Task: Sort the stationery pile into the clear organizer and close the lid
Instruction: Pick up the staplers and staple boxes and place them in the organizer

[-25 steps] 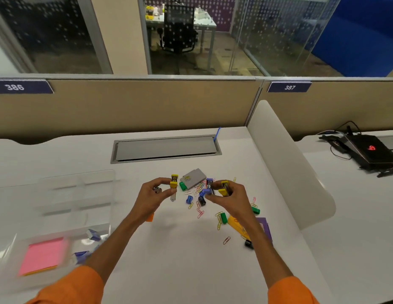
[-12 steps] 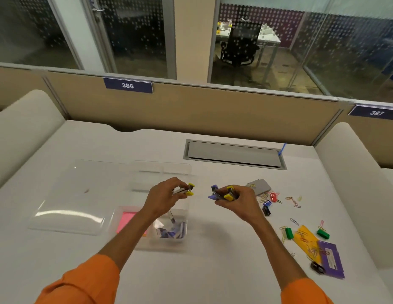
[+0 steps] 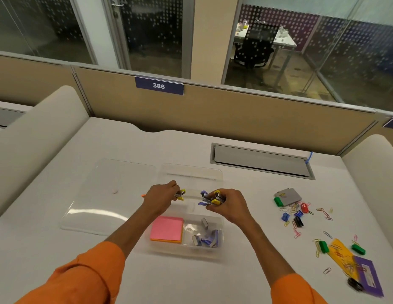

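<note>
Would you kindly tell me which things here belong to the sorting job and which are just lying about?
Belongs to the job: clear organizer, lid, pink sticky notes, yellow binder clip pinched in the left hand, binder clips gripped in the right hand, loose clip pile, grey box.

Just lying about: desk number sign, grey cable hatch, blue cable.

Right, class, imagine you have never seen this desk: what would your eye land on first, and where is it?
Two hands in orange sleeves face each other at the centre, the left hand pinching a yellow binder clip and the right hand gripping yellow and purple clips, both above the clear organizer. The pink sticky notes glow in its near-left compartment, and bright loose clips litter the desk to the right.
</note>
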Demonstrator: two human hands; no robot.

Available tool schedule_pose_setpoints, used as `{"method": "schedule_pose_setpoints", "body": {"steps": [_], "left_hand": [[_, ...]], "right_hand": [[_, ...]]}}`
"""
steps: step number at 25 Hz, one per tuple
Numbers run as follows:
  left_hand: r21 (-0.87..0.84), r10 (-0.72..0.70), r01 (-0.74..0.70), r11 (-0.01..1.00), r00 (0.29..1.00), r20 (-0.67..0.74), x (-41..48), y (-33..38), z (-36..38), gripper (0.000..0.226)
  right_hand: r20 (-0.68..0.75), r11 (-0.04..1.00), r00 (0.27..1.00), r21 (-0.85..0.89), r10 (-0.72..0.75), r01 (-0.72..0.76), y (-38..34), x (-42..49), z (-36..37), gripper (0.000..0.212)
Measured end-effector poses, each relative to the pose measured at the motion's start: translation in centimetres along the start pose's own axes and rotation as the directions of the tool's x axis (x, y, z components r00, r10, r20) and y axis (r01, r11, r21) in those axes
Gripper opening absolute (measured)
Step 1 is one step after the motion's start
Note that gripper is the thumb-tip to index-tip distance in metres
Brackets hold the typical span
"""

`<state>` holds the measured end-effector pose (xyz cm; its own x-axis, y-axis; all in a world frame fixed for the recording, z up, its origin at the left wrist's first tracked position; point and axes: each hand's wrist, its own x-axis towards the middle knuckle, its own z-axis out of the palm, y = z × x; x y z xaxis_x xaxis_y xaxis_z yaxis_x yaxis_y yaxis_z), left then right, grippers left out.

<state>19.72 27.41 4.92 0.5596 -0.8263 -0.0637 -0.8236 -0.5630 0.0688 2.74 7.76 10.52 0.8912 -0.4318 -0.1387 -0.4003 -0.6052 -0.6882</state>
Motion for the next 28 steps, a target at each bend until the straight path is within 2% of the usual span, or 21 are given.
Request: {"method": "schedule_pose_setpoints", "body": {"steps": [4, 6, 10, 12, 15, 18, 20, 22, 23, 24, 26, 28], "left_hand": [[0.159, 0.028, -0.043, 0.986, 0.995, 0.095, 0.9, 0.1, 1.1, 0.038], [0.191, 0.042, -0.078, 0.979, 0.982, 0.185, 1.0, 1.0, 0.7, 0.033], [0.205, 0.033, -0.079, 0.975, 0.975, 0.222, 1.5, 1.5, 1.2, 0.031], [0.268, 0.023, -0.078, 0.960, 0.979, 0.203, 1.9, 1.3, 1.8, 0.030], [0.226, 0.042, -0.098, 0.969, 0.970, 0.240, 2.5, 1.3, 2.1, 0.026], [0.186, 0.075, -0.114, 0.976, 0.975, 0.207, 3.0, 1.1, 2.0, 0.025], [0.104, 0.094, -0.114, 0.988, 0.979, 0.179, 3.1, 0.6, 1.7, 0.019], [0.005, 0.091, -0.091, 0.996, 0.995, 0.029, 3.2, -0.6, 1.7, 0.016], [-0.118, 0.025, -0.027, 0.993, 0.999, -0.024, 3.2, -1.3, 1.3, 0.016], [-0.274, -0.062, 0.047, 0.961, 0.997, -0.046, 3.2, -2.0, 0.5, 0.018], [-0.541, -0.261, 0.174, 0.823, 0.961, -0.087, 3.0, -3.6, -1.0, 0.018], [-0.670, -0.390, 0.183, 0.719, 0.905, -0.171, 2.7, -5.3, -2.7, 0.016]], "right_hand": [[0.008, 0.999, 1.000, -0.023, 0.029, -0.029, -1.2, 0.9, 1.8, 0.032], [0.010, 0.998, 0.999, -0.033, 0.049, -0.049, -1.5, 1.2, 2.4, 0.031], [0.010, 0.995, 0.997, -0.068, 0.080, -0.079, -1.8, 1.7, 3.4, 0.030], [0.010, 0.992, 0.995, -0.084, 0.097, -0.096, -1.7, 1.8, 3.8, 0.029], [0.008, 0.988, 0.994, -0.114, 0.107, -0.105, -1.6, 2.2, 4.5, 0.029], [0.016, 0.985, 0.994, -0.136, 0.108, -0.105, -1.8, 2.6, 5.2, 0.029], [0.021, 0.982, 0.994, -0.157, 0.106, -0.102, -1.7, 2.8, 5.4, 0.029], [0.025, 0.978, 0.994, -0.179, 0.111, -0.105, -1.6, 2.9, 5.5, 0.029], [0.028, 0.976, 0.993, -0.188, 0.114, -0.107, -1.6, 3.1, 5.5, 0.029], [0.033, 0.974, 0.993, -0.200, 0.117, -0.108, -1.6, 3.3, 5.5, 0.029], [0.048, 0.967, 0.993, -0.236, 0.108, -0.093, -2.2, 4.0, 5.6, 0.029], [0.075, 0.961, 0.994, -0.270, 0.079, -0.056, -3.3, 4.9, 6.3, 0.030]]}}
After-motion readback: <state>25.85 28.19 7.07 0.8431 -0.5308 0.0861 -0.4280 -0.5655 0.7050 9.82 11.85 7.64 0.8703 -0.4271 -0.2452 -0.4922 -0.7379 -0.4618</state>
